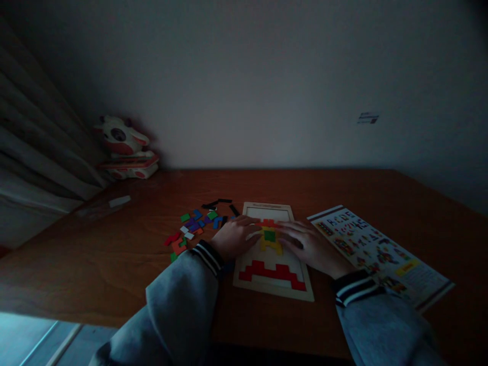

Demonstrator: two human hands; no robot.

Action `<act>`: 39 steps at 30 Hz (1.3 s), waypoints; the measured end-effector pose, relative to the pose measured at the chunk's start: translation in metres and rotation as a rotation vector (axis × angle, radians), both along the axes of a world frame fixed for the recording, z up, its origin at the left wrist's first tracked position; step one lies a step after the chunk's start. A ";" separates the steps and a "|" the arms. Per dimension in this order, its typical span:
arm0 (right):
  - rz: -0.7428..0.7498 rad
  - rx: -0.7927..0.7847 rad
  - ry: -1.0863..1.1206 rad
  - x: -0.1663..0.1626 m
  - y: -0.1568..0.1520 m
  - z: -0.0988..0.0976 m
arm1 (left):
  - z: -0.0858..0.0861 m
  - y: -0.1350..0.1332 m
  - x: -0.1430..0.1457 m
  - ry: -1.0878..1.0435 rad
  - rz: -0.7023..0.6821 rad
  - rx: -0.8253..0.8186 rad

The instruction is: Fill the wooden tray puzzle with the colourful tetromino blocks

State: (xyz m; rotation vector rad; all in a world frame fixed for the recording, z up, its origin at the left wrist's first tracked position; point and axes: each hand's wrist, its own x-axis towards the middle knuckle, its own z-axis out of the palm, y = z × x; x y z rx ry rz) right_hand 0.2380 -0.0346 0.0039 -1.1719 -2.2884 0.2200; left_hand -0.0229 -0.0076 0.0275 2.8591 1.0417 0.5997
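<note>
A pale framed puzzle board (pixel 274 293) lies before me on the wooden table. My left hand (pixel 237 236) reaches over its left side, fingers stretched towards the pieces in the middle. From the other side comes my right hand (pixel 309 243), its fingers spread and their tips at the same pieces. Between the hands sit an orange-red piece (pixel 268 222), a green piece (pixel 270 236) and yellow pieces (pixel 271 247), edge against edge. Red pieces (pixel 272 271) form a stepped arch near the board's front end. The fingertips partly hide the middle pieces' edges.
Loose coloured puzzle pieces (pixel 194 223) lie scattered left of the board, with black strips (pixel 224 201) behind them. A printed pattern sheet (pixel 377 254) lies at the right. A cow-shaped toy (pixel 127 147) stands at the back left, near a curtain (pixel 38 137).
</note>
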 end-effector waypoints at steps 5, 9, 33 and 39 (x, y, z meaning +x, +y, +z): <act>0.051 -0.031 0.007 -0.001 0.001 -0.002 | -0.010 0.006 0.006 0.003 -0.147 -0.062; 0.085 -0.067 0.005 0.000 0.003 -0.006 | -0.013 0.009 0.001 -0.021 -0.213 -0.114; 0.108 -0.062 -0.057 -0.001 -0.008 -0.011 | -0.020 0.001 -0.007 -0.024 -0.250 -0.122; 0.133 -0.046 -0.024 -0.002 -0.008 -0.011 | -0.022 0.002 -0.007 -0.041 -0.276 -0.076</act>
